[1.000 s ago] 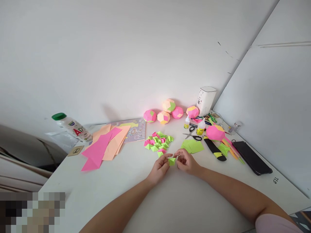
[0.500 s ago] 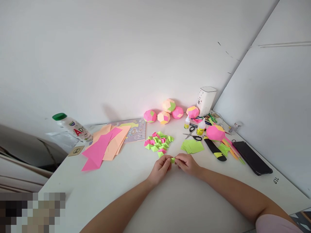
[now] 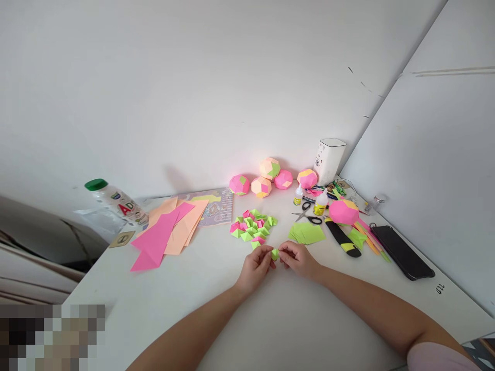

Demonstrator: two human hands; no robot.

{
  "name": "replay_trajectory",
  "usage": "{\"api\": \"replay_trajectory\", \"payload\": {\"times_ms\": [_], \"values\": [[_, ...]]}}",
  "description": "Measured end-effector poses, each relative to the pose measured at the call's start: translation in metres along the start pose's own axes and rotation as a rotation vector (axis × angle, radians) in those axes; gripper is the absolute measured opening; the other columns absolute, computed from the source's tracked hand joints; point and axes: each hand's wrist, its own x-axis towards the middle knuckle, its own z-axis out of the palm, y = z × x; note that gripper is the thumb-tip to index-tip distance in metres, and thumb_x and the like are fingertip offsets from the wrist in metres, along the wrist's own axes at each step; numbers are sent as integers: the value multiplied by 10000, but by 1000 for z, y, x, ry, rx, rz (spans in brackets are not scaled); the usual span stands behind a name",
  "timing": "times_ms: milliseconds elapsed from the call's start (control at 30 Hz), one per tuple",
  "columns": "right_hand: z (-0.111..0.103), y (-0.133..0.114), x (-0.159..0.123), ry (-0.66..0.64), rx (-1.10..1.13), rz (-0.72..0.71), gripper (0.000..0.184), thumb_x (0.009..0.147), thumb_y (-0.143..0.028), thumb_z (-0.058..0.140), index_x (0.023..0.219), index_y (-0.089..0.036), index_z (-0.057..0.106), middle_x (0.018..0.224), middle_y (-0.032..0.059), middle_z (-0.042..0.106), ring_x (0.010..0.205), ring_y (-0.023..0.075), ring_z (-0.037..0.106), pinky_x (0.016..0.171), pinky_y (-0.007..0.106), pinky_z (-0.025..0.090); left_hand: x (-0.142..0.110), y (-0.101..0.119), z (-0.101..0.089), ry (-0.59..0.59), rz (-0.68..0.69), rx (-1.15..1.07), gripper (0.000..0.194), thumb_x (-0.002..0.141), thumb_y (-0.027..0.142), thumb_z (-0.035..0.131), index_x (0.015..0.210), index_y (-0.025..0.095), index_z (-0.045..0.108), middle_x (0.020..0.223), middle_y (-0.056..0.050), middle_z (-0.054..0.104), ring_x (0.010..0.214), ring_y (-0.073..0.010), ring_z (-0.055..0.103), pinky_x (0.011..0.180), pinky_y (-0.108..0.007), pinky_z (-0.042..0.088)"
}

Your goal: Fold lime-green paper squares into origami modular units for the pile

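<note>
Between my fingertips is a small folded piece of green paper (image 3: 275,254), low over the white table. My left hand (image 3: 255,265) pinches its left side, and my right hand (image 3: 299,259) pinches its right side. Just beyond my left hand lies a heap of folded green and pink paper pieces (image 3: 251,226). A stack of flat green paper squares (image 3: 307,233) rests past my right hand. The fine folds of the held piece are too small to make out.
Scissors (image 3: 307,214), glue bottles (image 3: 320,203), a box cutter (image 3: 342,237) and a black phone (image 3: 404,252) lie to the right. Paper balls (image 3: 261,186) sit along the wall. At left are pink paper sheets (image 3: 162,237) and a white bottle (image 3: 119,203).
The green paper piece has tilted a little between my fingers, showing more of its folded face. Both hands keep nearly the same place.
</note>
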Motion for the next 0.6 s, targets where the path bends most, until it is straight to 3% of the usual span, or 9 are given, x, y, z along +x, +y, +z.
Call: {"api": "replay_trajectory", "payload": {"times_ms": [300,600], "values": [[-1,5,3,-40,-14,-1,146,839,-304,488,789,-170,517,635,-13,540,508,102,520,514,225,428,1,1,-1,-106,24,81,237,816,375,500,912,166,555,680,1,568,594,-113,526,575,-237,430],[-2,4,3,-60,11,-1,148,846,-303,482,781,-174,515,618,-15,544,496,102,498,513,230,418,1,-4,1,12,65,44,263,817,315,492,1041,183,459,644,34,493,575,-109,515,552,-235,426]]}}
